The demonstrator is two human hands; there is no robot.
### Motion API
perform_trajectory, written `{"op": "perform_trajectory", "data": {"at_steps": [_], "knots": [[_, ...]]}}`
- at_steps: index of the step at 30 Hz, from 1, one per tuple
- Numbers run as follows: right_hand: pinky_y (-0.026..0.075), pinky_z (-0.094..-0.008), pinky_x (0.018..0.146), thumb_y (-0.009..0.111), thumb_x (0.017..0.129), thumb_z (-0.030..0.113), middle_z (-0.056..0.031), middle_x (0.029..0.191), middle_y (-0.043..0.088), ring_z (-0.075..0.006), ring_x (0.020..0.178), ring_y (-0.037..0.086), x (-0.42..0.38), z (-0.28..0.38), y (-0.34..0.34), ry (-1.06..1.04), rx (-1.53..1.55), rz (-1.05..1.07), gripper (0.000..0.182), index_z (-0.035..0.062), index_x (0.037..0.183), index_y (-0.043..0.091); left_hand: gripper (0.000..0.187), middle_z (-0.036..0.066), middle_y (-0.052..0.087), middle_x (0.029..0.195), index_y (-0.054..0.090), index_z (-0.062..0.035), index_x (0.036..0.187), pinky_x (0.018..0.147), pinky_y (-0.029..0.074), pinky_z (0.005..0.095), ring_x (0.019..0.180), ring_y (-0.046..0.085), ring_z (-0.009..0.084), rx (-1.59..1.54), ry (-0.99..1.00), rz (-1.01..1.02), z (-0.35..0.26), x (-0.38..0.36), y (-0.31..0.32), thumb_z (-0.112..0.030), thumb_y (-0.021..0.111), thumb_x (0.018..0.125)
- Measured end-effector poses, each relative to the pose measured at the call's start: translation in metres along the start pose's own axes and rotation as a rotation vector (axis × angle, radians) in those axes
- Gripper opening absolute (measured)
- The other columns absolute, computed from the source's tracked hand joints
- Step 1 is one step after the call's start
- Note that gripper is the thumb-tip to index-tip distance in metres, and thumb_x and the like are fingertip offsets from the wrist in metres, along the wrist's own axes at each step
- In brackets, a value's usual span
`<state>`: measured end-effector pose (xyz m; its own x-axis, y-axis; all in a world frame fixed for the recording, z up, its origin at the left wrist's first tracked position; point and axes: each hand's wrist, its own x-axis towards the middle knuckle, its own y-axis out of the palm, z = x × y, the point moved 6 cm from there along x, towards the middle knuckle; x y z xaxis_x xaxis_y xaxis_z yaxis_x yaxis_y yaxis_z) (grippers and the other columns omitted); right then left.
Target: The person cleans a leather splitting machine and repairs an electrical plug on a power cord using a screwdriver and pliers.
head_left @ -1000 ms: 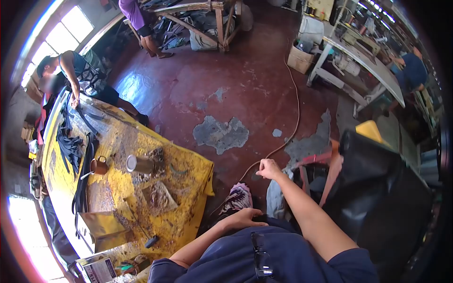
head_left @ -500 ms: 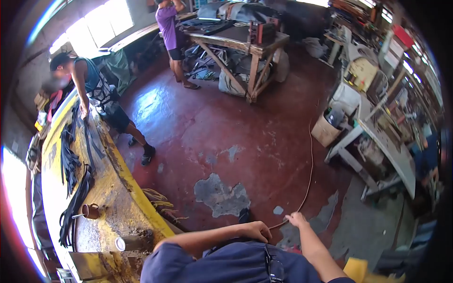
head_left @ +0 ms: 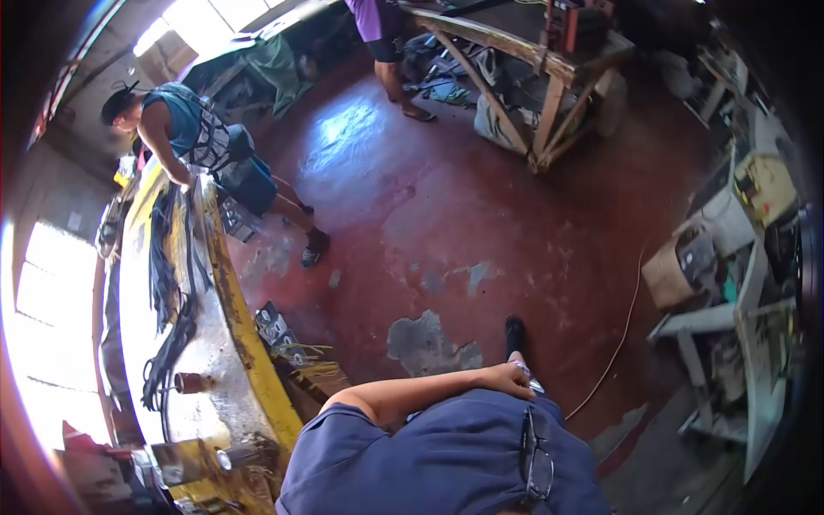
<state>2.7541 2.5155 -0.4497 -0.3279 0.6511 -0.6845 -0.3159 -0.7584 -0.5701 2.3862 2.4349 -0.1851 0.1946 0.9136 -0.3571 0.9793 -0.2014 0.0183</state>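
My left hand (head_left: 506,378) lies against the front of my blue shirt (head_left: 446,455) at the waist, arm bent, fingers curled in, with nothing seen in it. My right hand is out of view. A pair of glasses (head_left: 536,455) hangs from the shirt. One black shoe (head_left: 513,331) shows just past the hand on the red floor. The long yellow worktable (head_left: 236,300) stands to my left, apart from my hand. On it are black strips (head_left: 163,266), a copper mug (head_left: 184,382) and a metal can (head_left: 232,459).
A person in a blue sleeveless top (head_left: 193,137) leans on the far end of the yellow table. Another person in purple (head_left: 378,26) stands by a wooden trestle table (head_left: 532,69). An orange cable (head_left: 620,339) crosses the floor. Benches and a cardboard box (head_left: 668,275) crowd the right.
The view has swung left and tilted. My right arm, stretched forward before, has left the view. My left hand stays at my waist. The person at the table's far end still bends over it.
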Motion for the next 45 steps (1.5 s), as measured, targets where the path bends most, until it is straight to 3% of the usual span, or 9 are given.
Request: {"op": "perform_trajectory", "data": {"at_steps": [5, 9, 13, 23, 27, 32, 39, 43, 45], "knots": [[0.046, -0.0317, 0.046, 0.049, 0.080, 0.012, -0.0120, 0.052, 0.055, -0.0162, 0.048, 0.057, 0.189, 0.055, -0.078, -0.380, -0.241, -0.007, 0.028, 0.0004, 0.057, 0.059, 0.037, 0.004, 0.063, 0.073, 0.065, 0.0002, 0.091, 0.058, 0.043, 0.0241, 0.066, 0.056, 0.0094, -0.138, -0.066, -0.258, -0.053, 0.021, -0.107, -0.036, 0.067, 0.081], [0.052, -0.0310, 0.048, 0.035, 0.074, -0.007, -0.0128, 0.060, 0.060, -0.0200, 0.049, 0.059, 0.244, 0.298, -0.169, -0.274, 0.199, 0.116, 0.028, -0.0041, 0.077, 0.063, 0.034, 0.006, 0.066, 0.084, 0.065, 0.0001, 0.093, 0.070, 0.046, 0.0243, 0.078, 0.059, 0.0113, -0.220, 0.066, -0.258, -0.051, 0.027, -0.159, -0.031, 0.070, 0.079], [0.051, -0.0311, 0.044, 0.049, 0.075, -0.001, -0.0119, 0.059, 0.061, -0.0195, 0.050, 0.062, 0.324, 0.462, -0.173, -0.349, -0.243, 0.164, 0.014, -0.0031, 0.071, 0.063, 0.027, 0.005, 0.065, 0.084, 0.066, -0.0003, 0.091, 0.074, 0.046, 0.0249, 0.080, 0.059, 0.0106, -0.443, 0.037, -0.534, -0.033, 0.026, -0.218, -0.026, 0.067, 0.082], [0.050, -0.0276, 0.055, 0.057, 0.083, 0.009, -0.0079, 0.069, 0.063, -0.0133, 0.061, 0.060, 0.385, 0.776, -0.007, -0.634, -0.245, 0.456, 0.012, 0.0008, 0.082, 0.065, 0.043, 0.010, 0.062, 0.098, 0.056, -0.0031, 0.113, 0.083, 0.044, 0.0310, 0.092, 0.058, 0.0179, -0.246, -0.144, -0.849, 0.005, -0.050, -0.484, -0.024, 0.068, 0.077], [0.052, -0.0300, 0.061, 0.053, 0.082, 0.006, -0.0107, 0.078, 0.065, -0.0164, 0.069, 0.062, 0.409, 0.837, 0.033, -0.471, -0.364, 0.651, 0.015, -0.0018, 0.088, 0.065, 0.036, 0.015, 0.066, 0.086, 0.061, -0.0006, 0.104, 0.077, 0.049, 0.0334, 0.081, 0.064, 0.0229, -0.092, -0.260, -0.790, 0.009, -0.087, -0.597, -0.021, 0.065, 0.075], [0.050, -0.0315, 0.051, 0.034, 0.073, -0.003, -0.0126, 0.069, 0.064, -0.0212, 0.056, 0.061, 0.494, 0.877, 0.048, -0.416, -0.152, 0.383, 0.034, 0.0004, 0.081, 0.067, 0.030, 0.013, 0.066, 0.087, 0.062, 0.0002, 0.101, 0.071, 0.050, 0.0316, 0.078, 0.064, 0.0207, -0.150, -0.222, -0.958, 0.003, -0.124, -0.708, -0.021, 0.061, 0.080], [0.051, -0.0311, 0.061, 0.043, 0.069, -0.001, -0.0127, 0.074, 0.067, -0.0192, 0.061, 0.064, 0.535, 1.027, 0.066, -0.314, -0.635, 0.369, 0.029, 0.0050, 0.076, 0.071, 0.033, 0.012, 0.063, 0.071, 0.061, 0.0000, 0.075, 0.062, 0.048, 0.0327, 0.066, 0.061, 0.0213, -0.300, -0.398, -1.362, 0.073, -0.162, -0.847, -0.028, 0.075, 0.066], [0.051, -0.0351, 0.058, 0.055, 0.069, 0.011, -0.0121, 0.063, 0.064, -0.0230, 0.062, 0.064, 0.634, 1.142, 0.127, -0.532, -0.904, 0.622, 0.015, 0.0051, 0.067, 0.068, 0.031, 0.011, 0.062, 0.065, 0.060, -0.0004, 0.067, 0.059, 0.047, 0.0319, 0.061, 0.061, 0.0205, -0.313, -0.442, -1.388, 0.058, -0.193, -0.947, -0.028, 0.075, 0.067], [0.051, -0.0374, 0.065, 0.052, 0.070, 0.020, -0.0146, 0.069, 0.064, -0.0289, 0.067, 0.064, 0.688, 1.224, 0.176, -1.052, -1.184, 0.668, 0.021, 0.0057, 0.066, 0.067, 0.028, 0.011, 0.064, 0.067, 0.064, -0.0002, 0.072, 0.059, 0.048, 0.0312, 0.063, 0.063, 0.0194, -0.244, -0.386, -1.399, 0.054, -0.208, -1.000, -0.027, 0.071, 0.072]]}}
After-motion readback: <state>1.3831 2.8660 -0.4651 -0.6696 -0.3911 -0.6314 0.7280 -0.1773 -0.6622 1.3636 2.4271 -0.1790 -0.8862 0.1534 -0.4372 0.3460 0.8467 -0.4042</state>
